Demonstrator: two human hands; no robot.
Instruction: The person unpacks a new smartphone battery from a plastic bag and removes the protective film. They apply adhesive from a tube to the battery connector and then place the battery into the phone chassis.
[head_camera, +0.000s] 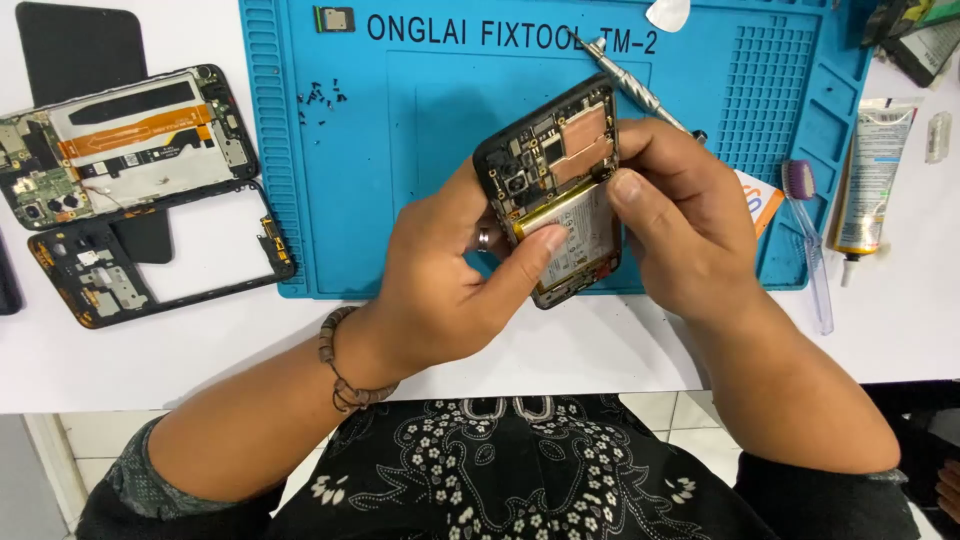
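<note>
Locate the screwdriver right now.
In the head view, the screwdriver is in the right hand, its shaft slanting up-left over the blue mat, just above the opened phone.

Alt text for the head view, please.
Left hand and right hand hold an opened black smartphone with exposed battery above a blue silicone repair mat; a second dismantled phone lies at left.

Two hands (440, 270) (680, 225) on one opened phone (555, 190), two more stripped phone bodies (120, 140) (150, 260) lying left, one blue mat (330, 180), one glue tube (870, 180).
</note>
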